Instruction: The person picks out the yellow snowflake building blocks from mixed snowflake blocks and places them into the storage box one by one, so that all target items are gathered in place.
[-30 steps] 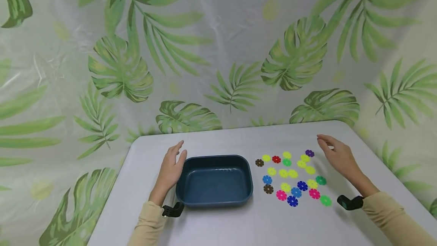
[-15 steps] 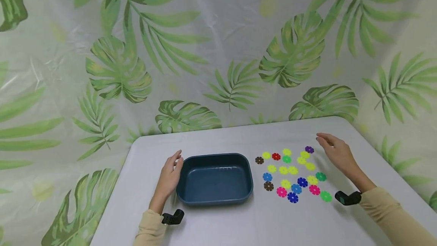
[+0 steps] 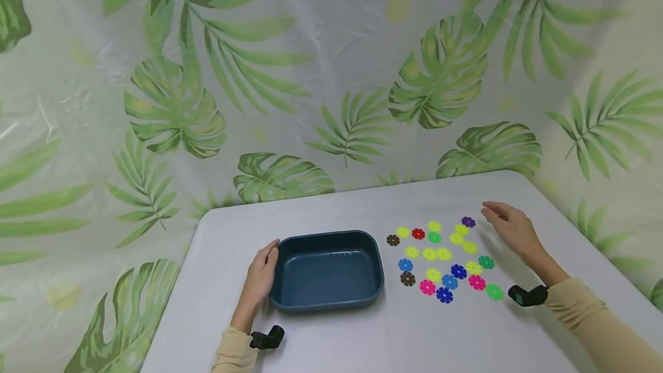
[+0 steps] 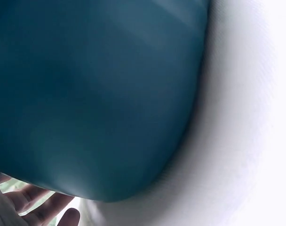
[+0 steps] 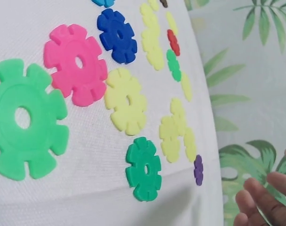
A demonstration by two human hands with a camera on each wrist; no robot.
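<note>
My left hand (image 3: 260,275) lies along the left side of a dark blue rectangular bin (image 3: 326,303), with its fingers close against the outer wall. In the left wrist view the bin's wall (image 4: 100,103) fills most of the picture, and the fingers (image 4: 49,207) show at the lower left. Over the right part of the table hangs my right hand (image 3: 513,235), its fingers loosely bent and holding nothing. Flower-shaped plastic discs lie flat left of it, among them a purple disc (image 3: 468,221), a dark green disc (image 5: 143,183) and a pink disc (image 5: 70,63).
A white-covered table (image 3: 342,338) bears everything. More notched discs in yellow, blue, brown, red and green are spread right of the bin. A leaf-patterned curtain (image 3: 321,73) hangs behind the table. Each wrist wears a black camera (image 3: 527,296).
My left hand has come down and inward against the bin's left side. The right hand stays nearly in place. The head view has shifted slightly; the bin and discs keep their arrangement.
</note>
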